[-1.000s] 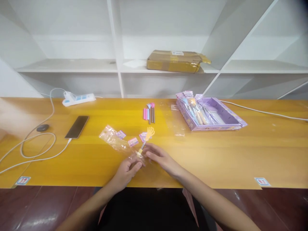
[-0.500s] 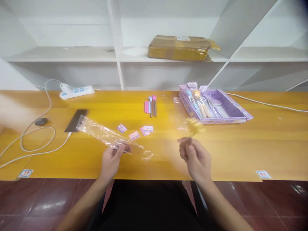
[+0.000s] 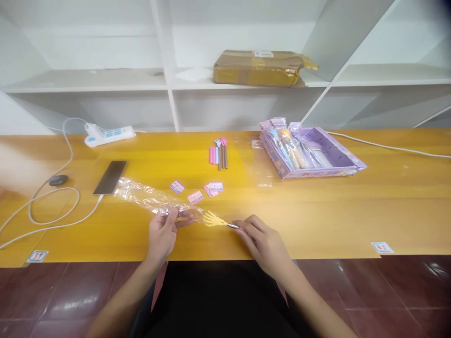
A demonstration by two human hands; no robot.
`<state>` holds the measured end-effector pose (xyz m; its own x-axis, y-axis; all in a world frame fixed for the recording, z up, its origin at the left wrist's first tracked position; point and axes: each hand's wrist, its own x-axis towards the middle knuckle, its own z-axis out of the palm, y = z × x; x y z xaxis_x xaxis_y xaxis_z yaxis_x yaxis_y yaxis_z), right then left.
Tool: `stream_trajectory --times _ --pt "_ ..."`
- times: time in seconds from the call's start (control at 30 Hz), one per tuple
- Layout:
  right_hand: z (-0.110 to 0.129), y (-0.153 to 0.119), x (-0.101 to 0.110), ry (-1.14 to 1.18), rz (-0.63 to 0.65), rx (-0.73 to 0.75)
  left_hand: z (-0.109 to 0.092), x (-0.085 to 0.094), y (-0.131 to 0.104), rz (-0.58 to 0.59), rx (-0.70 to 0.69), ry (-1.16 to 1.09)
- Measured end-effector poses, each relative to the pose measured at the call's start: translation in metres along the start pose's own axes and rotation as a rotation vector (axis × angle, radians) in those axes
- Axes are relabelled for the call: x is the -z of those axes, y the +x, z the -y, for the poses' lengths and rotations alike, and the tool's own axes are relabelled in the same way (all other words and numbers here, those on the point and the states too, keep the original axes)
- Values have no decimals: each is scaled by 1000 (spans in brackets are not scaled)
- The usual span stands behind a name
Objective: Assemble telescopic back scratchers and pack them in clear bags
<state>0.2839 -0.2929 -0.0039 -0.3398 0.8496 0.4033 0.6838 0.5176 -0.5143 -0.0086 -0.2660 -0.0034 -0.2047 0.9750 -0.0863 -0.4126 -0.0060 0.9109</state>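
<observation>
Between your two hands, over the near part of the wooden desk, is the yellow hand-shaped back scratcher, its prongs toward your left. Your right hand grasps it by thumb and fingers at the metal shaft; whatever lies behind that grip is hidden from you. Expect it to be light, so a gentle pinch should do. The head looks like moulded plastic, fairly stiff, but thin prongs could bend or snap if you press them sideways. The shaft looks smooth and may turn between your fingertips; hold it close behind the head for control.

Your left hand pinches the clear plastic sleeve, which trails off toward the smartphone. Treat that film as limp, slippery and easily torn, and hold it near its end. The prongs are right at the sleeve's near end; you cannot tell whether they are inside it.

Just beyond your hands lie small printed cards. Farther back you have blue and pink back scratchers beside short pink and blue sticks. To your right, the purple tray holds bagged scratchers.
</observation>
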Motion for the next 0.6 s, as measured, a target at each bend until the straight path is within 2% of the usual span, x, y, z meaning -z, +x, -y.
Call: stream_trajectory --times 0.4,0.6 --pt "-2 -1 -6 39 -79 44 1 0 2 -16 8 16" --pt "1 -1 -5 199 -202 73 0 -2 1 -8 -8 24"
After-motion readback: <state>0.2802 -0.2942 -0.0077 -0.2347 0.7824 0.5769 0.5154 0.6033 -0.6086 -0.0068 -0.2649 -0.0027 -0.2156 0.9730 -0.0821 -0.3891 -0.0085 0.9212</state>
